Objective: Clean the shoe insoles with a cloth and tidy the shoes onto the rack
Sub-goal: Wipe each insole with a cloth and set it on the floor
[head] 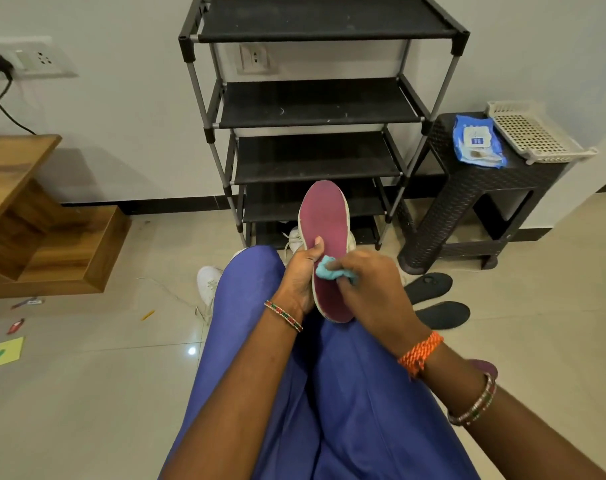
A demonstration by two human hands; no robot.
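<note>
A maroon insole [324, 223] with a pale edge stands nearly upright over my lap, toe pointing up. My left hand [300, 277] grips its left edge, thumb on the maroon face. My right hand [371, 289] presses a crumpled light blue cloth [327, 270] against the insole's middle. One white shoe [208, 284] lies on the floor left of my knee. Another white shoe [293, 239] sits behind the insole, mostly hidden. The black shoe rack [315, 105] stands straight ahead against the wall, its shelves bare.
Two dark insoles [429, 289] lie on the floor to the right. A dark woven stool [468, 209] beside the rack carries a blue wipes pack [478, 142] and a white basket [533, 133]. A wooden shelf unit [35, 220] stands left; small scraps litter the floor.
</note>
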